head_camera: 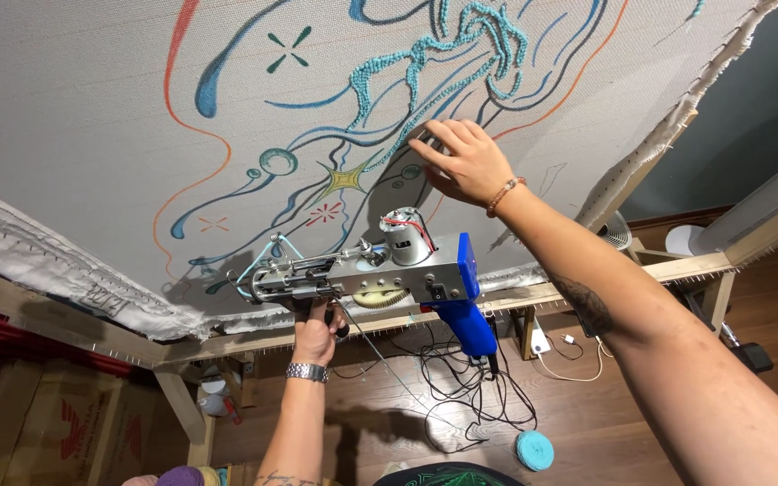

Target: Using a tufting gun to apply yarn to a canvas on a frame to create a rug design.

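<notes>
While your left hand (315,331) is wrapped tight around the front grip under the tufting gun (366,274), the gun sits just below the frame's centre with its needle end pointing to 9 o'clock, against the stretched backing cloth (92,108). Your right hand (463,160) lies at 1 o'clock from the gun, fingers spread and pressed flat on the cloth beside the teal tufted line (407,67). Teal yarn (274,247) loops at the gun's nose, and a teal yarn cone (534,449) stands on the wooden floor at 5 o'clock.
</notes>
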